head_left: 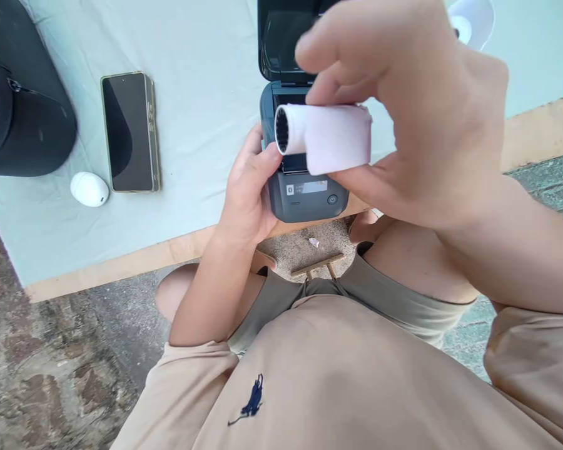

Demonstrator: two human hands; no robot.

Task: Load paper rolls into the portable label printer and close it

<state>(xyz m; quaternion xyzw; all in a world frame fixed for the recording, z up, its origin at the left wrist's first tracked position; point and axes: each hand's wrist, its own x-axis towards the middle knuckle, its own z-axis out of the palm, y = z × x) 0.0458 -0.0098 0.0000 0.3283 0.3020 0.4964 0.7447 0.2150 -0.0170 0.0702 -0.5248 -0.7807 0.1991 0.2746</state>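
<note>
**A roll of paper held over a little open printer**

The right hand [417,119] is up close and looks very big. Its fingers and thumb pinch a white paper roll [328,137]. The roll lies on its side, and its dark hollow end points to 9 o'clock. The far end of the roll is hidden inside the hand. The roll is in the air, just in front of a small dark label printer [304,190].

The printer sits at the near edge of the table [201,112], which has a pale cloth on it. The printer's lid [281,37] stands open at 12 o'clock, and the top of the lid is cut off by the edge of the view. The roll and the hand hide most of the space inside the printer.

The left hand [246,194] is wrapped around the printer's left side, with its thumb pressed near the opening. Its fingers are hidden behind the printer.

At 9 o'clock from the printer lies a phone [130,131] with its dark screen up. Just beside it is a small white egg-shaped thing [89,189]. A black bag [19,94] at 10 o'clock is partly cut off. A white thing [471,22] at 1 o'clock peeks out behind the right hand, too hidden to name.
</note>
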